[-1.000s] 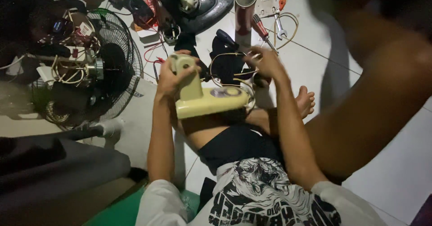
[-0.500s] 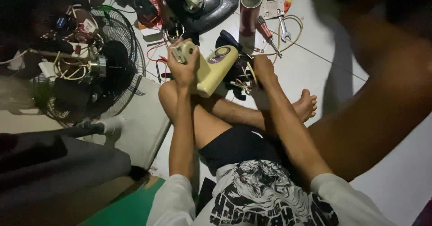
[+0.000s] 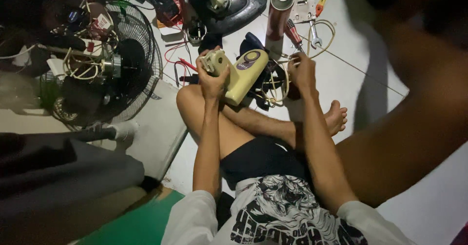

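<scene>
Far left on the floor [image 3: 341,79] we see a big fan cage [image 3: 131,55] full of wires. Our left hand [image 3: 213,79] grips the cream fan body [image 3: 243,77] with its round purple label, above our knee. Our right hand [image 3: 302,72] pinches pale wires [image 3: 278,86]. A spray can [image 3: 278,16] stands behind.

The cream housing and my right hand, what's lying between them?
In the head view, a tangle of pale wires over dark parts lies between the cream housing, held by the left hand, and the right hand.
</scene>
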